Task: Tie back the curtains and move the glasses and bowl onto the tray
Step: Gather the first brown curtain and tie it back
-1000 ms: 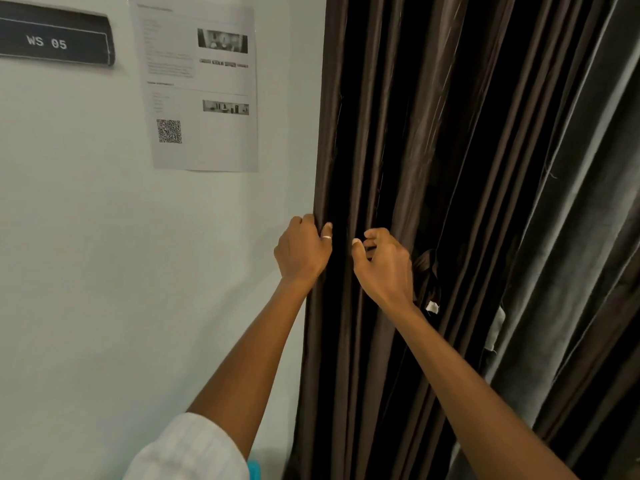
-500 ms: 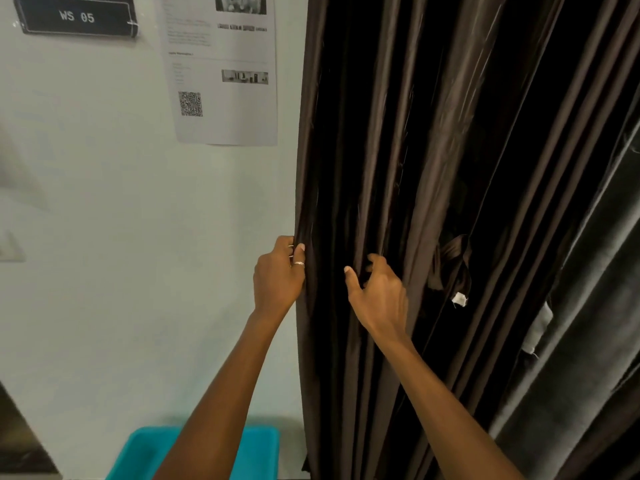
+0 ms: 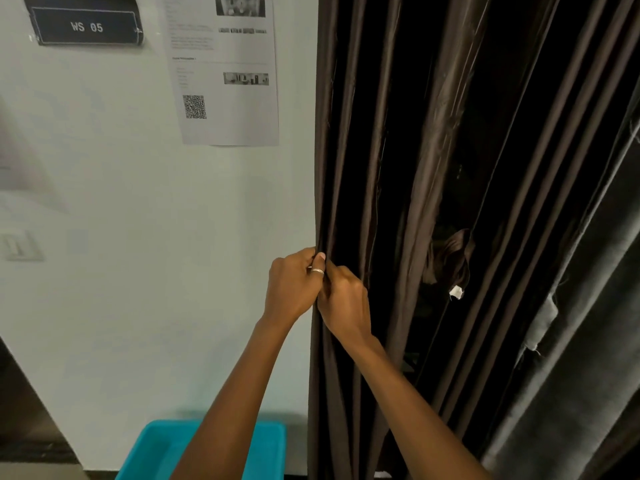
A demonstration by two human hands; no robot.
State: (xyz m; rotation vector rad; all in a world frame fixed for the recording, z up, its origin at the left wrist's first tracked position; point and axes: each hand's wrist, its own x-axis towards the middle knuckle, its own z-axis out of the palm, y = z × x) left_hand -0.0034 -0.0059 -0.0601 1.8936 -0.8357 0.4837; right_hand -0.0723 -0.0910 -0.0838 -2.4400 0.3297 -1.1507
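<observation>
My left hand was clenched on the leading edge of the dark brown pleated satin curtain, where it hung against the pale painted wall. My right hand touched it, fingers curled into the first folds just beside. Both grips gathered only a thin part of the cloth; most pleats hung loose to my right.

The main risk, as I judged it, was slippage. The fabric looked slick, and a pinch this narrow could let folds slide out the moment I pulled sideways. A hard tug might also strain the hanging at the top, which I could not see.

A bunched brown fabric strip with a white tag sat among the pleats, well apart from my hands. If that was the tie-back, reaching it meant freeing one hand, and the bundle could spill.

Below stood a turquoise plastic bin; whether it was the tray I could not tell. The glasses and bowl were out of sight.
</observation>
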